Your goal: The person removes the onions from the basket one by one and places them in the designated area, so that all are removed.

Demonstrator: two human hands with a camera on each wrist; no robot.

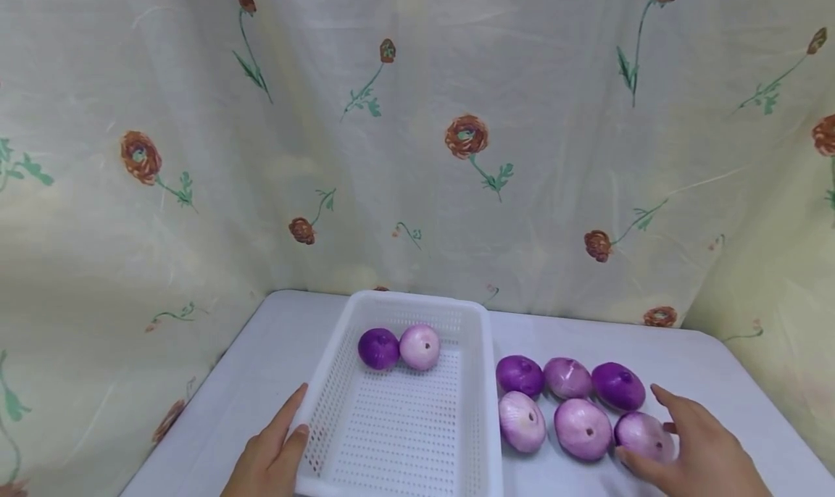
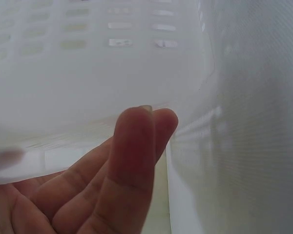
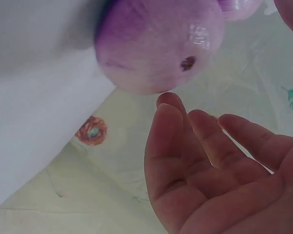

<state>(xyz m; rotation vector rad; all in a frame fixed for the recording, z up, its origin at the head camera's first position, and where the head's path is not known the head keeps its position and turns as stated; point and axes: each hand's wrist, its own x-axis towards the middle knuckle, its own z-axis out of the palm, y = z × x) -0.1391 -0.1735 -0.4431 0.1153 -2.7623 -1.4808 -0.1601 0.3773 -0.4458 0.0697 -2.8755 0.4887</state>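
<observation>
My left hand (image 1: 269, 450) is beside the left side of a white perforated plastic basket (image 1: 488, 410), fingertips right at its rim. In the left wrist view the straight fingers (image 2: 132, 161) overlap the smooth white wall below the slots. Two peeled purple onions lie in the basket: a dark one (image 1: 378, 349) and a paler one (image 1: 420, 347). My right hand (image 1: 701, 443) spreads its thumb and fingers about the nearest right-hand onion (image 1: 642, 435). In the right wrist view, fingertips come close to this onion (image 3: 156, 48), the palm apart from it.
Several more onions stand in two rows between basket and right hand, including a dark one (image 1: 520, 375) and a pale one (image 1: 583, 429). All rest on a white-covered table (image 1: 554, 330). A flower-printed curtain (image 1: 417, 156) hangs behind and along both sides.
</observation>
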